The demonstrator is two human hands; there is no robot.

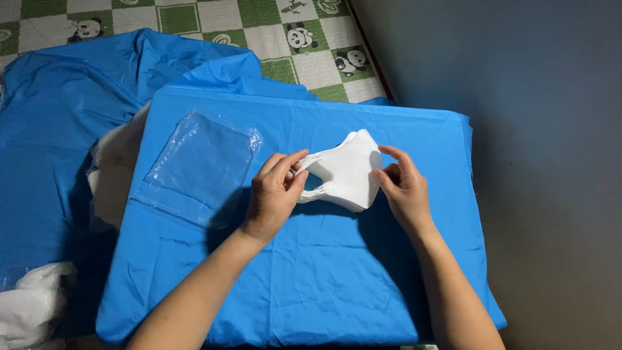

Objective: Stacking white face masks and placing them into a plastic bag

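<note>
A stack of white face masks [348, 172] is held just above a blue cloth-covered board [311, 285]. My left hand [275, 194] pinches the ear loops on the stack's left side. My right hand [403, 185] grips the stack's right edge with thumb and fingers. A clear plastic bag [197, 165] lies flat on the blue cloth to the left of my left hand.
Crumpled blue cloth [58, 129] spreads to the left, with white material [29, 308] showing at the lower left and beside the board. A green and white checked mat with panda prints [291, 39] lies beyond. A grey wall [538, 129] rises on the right.
</note>
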